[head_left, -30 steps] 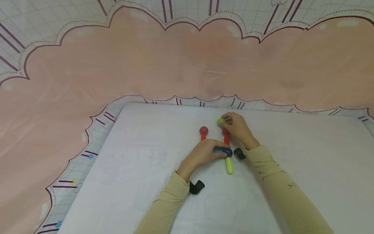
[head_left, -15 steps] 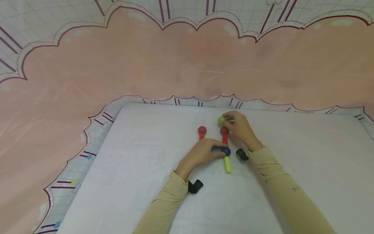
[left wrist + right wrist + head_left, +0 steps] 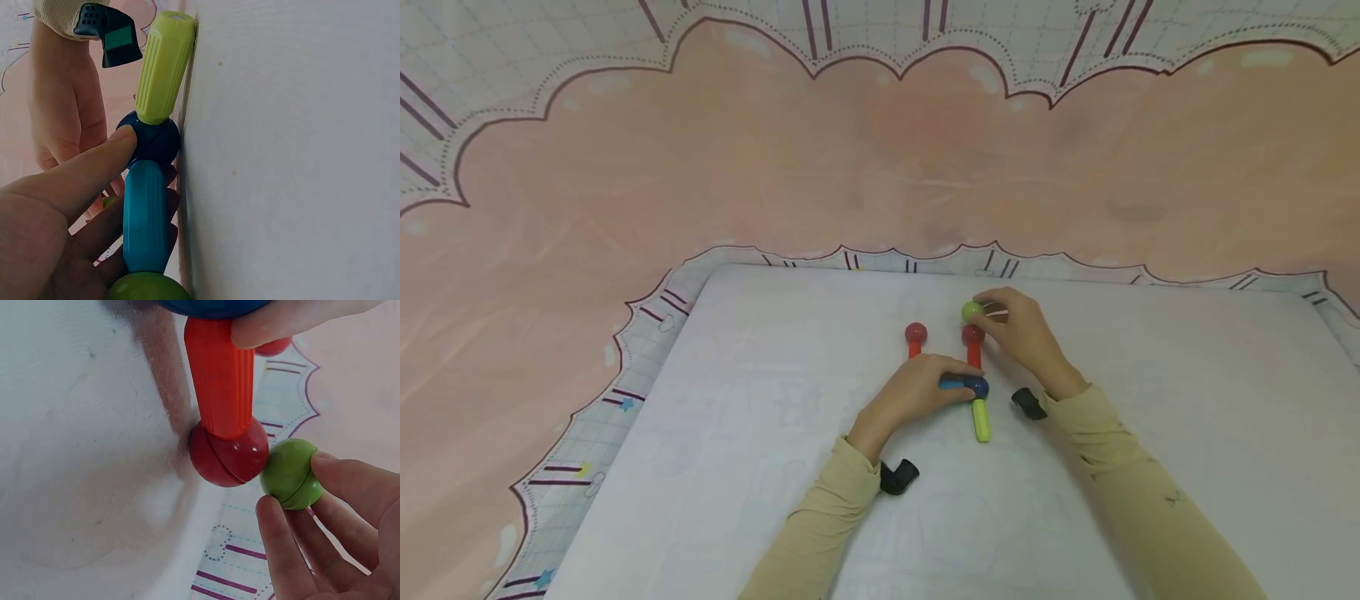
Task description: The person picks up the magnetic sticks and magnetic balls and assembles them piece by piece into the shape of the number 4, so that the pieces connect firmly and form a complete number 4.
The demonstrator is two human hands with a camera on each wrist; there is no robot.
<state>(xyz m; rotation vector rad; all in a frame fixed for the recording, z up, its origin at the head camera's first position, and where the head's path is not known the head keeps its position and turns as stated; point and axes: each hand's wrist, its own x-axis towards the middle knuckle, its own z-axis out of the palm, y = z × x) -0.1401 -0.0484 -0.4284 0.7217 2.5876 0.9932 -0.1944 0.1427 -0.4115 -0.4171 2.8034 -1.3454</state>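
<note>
In the head view my left hand (image 3: 910, 392) holds the dark blue ball (image 3: 156, 140) of a ball-and-rod construction toy, thumb on the ball. From that ball run a yellow-green rod (image 3: 165, 69), a light blue rod (image 3: 147, 212) and a red rod (image 3: 222, 381). A red ball (image 3: 228, 456) caps the red rod's far end. My right hand (image 3: 1022, 329) pinches a light green ball (image 3: 290, 475) between thumb and fingertips, right beside that red ball; whether they touch is hard to tell. Another green ball (image 3: 149, 287) sits at the light blue rod's other end, under my left hand.
A second red ball (image 3: 916, 333) on a short red rod (image 3: 914, 351) pokes out beyond my left hand. Everything lies on a white tabletop (image 3: 775, 375). Black wrist-worn devices (image 3: 899, 477) show at both cuffs. Patterned pink cloth (image 3: 850, 167) spreads beyond the table's far edge.
The light green ball in my right hand has shifted slightly right relative to the red ball, which shows more fully now. My left hand keeps its hold. The head view has drifted a little.
</note>
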